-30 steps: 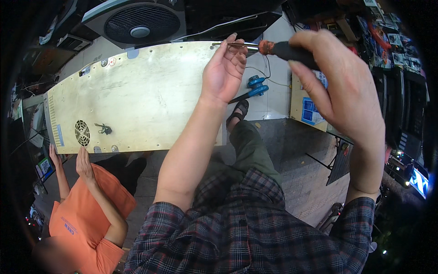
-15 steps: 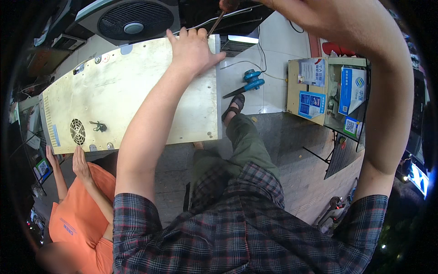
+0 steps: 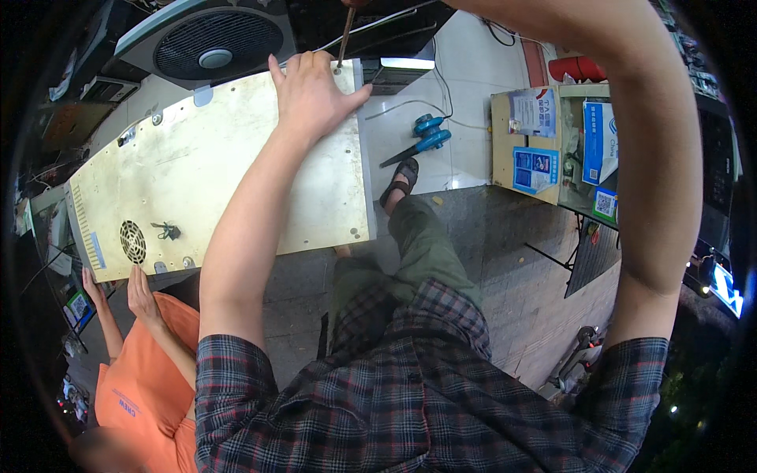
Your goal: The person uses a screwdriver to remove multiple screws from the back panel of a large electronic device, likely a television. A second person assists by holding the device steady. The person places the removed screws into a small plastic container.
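A large, pale metal panel or cabinet [image 3: 213,173] lies across the left half of the view, with a round vent and scuffed surface. My left hand [image 3: 311,94] lies flat on it near the far right corner, fingers apart and thumb pointing right. Beside those fingertips a screwdriver [image 3: 345,38] stands almost upright, its tip at the panel's far edge by a small hole. My right arm [image 3: 662,142] arches over the top right toward the screwdriver's handle; the upper edge cuts off the right hand's fingers.
A co-worker in an orange shirt [image 3: 150,370] has both hands at the panel's near left edge. Behind the panel is a box fan [image 3: 217,47]. A blue blower [image 3: 426,135] with its cord lies on the floor beside my foot. A glass case [image 3: 579,134] stands at right.
The panel, fan and my left hand appear shifted slightly left. The screwdriver has swung from a rightward lean to nearly upright, and less of its handle shows.
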`<state>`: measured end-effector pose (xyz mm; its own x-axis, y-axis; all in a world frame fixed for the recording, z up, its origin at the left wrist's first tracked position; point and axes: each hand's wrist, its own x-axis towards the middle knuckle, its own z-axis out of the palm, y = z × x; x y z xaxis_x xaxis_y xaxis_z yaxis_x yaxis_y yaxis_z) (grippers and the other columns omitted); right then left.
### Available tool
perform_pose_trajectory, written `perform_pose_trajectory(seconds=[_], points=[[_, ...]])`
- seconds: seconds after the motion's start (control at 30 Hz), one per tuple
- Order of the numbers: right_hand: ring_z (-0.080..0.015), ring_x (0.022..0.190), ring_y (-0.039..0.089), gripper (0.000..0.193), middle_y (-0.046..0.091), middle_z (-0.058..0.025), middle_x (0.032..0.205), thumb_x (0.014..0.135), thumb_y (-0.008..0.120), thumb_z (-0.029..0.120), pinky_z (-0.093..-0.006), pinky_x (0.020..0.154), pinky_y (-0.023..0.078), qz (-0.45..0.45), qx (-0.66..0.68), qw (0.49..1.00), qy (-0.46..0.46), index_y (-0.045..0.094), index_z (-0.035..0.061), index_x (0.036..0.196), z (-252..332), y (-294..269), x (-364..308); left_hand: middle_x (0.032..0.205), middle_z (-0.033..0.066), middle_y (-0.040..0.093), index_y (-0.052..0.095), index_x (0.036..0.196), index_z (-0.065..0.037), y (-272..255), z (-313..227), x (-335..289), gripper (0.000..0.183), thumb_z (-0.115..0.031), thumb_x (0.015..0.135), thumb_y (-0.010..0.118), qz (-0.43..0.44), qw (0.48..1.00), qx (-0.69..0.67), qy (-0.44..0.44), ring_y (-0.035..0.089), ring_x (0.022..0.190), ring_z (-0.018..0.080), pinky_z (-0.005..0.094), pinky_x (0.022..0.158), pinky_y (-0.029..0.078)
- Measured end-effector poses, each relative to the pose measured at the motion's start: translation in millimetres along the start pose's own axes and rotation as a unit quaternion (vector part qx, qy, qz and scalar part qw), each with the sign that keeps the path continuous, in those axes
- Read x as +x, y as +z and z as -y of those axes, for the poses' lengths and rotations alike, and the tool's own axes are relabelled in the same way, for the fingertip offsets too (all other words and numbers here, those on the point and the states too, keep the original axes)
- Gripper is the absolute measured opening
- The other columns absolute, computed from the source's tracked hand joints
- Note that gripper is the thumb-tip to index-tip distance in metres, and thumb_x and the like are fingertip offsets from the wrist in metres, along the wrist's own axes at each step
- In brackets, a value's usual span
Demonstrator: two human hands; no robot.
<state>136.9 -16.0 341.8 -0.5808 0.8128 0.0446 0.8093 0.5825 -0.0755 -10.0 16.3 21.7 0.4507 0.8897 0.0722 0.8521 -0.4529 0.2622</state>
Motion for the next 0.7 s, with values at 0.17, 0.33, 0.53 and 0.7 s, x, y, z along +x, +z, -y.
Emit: perform_pose_trajectory(seconds=[0.17,0.33,0.53,0.7], points=[[-0.0382,0.094,0.069,0.026,0.069,-0.0241,0.1,0.098,0.063,0.019,-0.0439,0.085,0.055,-0.013,-0.008,0.999,0.045,0.061,-0.004,0.11,10.2,7.3,1.0,0.123,0.0194,0.065,0.064,0.129,0.002,1.1,9.7,-5.0,0.09,-0.073,0.079,0.071,-0.002,1.0,0.005,-0.014,0.055,0.13,0.0326,0.063,0.125,0.013],[-0.0395,0.097,0.069,0.026,0.069,-0.0248,0.099,0.099,0.061,0.017,-0.044,0.087,0.054,-0.029,0.008,0.999,-0.024,0.06,-0.0042,0.113,7.1,7.2,-1.8,0.126,0.019,0.065,0.063,0.131,0.001,-2.0,5.0,-3.5,0.091,-0.074,0.079,0.07,0.014,1.0,-0.001,-0.013,0.055,0.13,0.0321,0.0622,0.125,0.013],[-0.0389,0.096,0.069,0.029,0.07,-0.0238,0.098,0.1,0.062,0.019,-0.0443,0.088,0.054,-0.083,0.075,0.993,0.047,0.057,-0.0024,0.118,0.5,25.6,-3.3,0.126,0.0187,0.065,0.063,0.133,-0.001,-3.2,4.6,-3.8,0.094,-0.076,0.078,0.071,0.014,1.0,0.002,-0.015,0.056,0.13,0.0313,0.0624,0.125,0.013],[-0.0396,0.095,0.069,0.03,0.07,-0.0232,0.098,0.1,0.062,0.02,-0.0452,0.087,0.054,-0.106,0.067,0.992,0.011,0.056,-0.0022,0.119,-14.6,44.8,4.2,0.133,0.0167,0.064,0.063,0.135,-0.006,-4.0,14.4,-7.9,0.079,-0.063,0.082,0.076,-0.025,0.997,-0.066,0.015,0.054,0.134,0.0312,0.0598,0.126,0.016]])
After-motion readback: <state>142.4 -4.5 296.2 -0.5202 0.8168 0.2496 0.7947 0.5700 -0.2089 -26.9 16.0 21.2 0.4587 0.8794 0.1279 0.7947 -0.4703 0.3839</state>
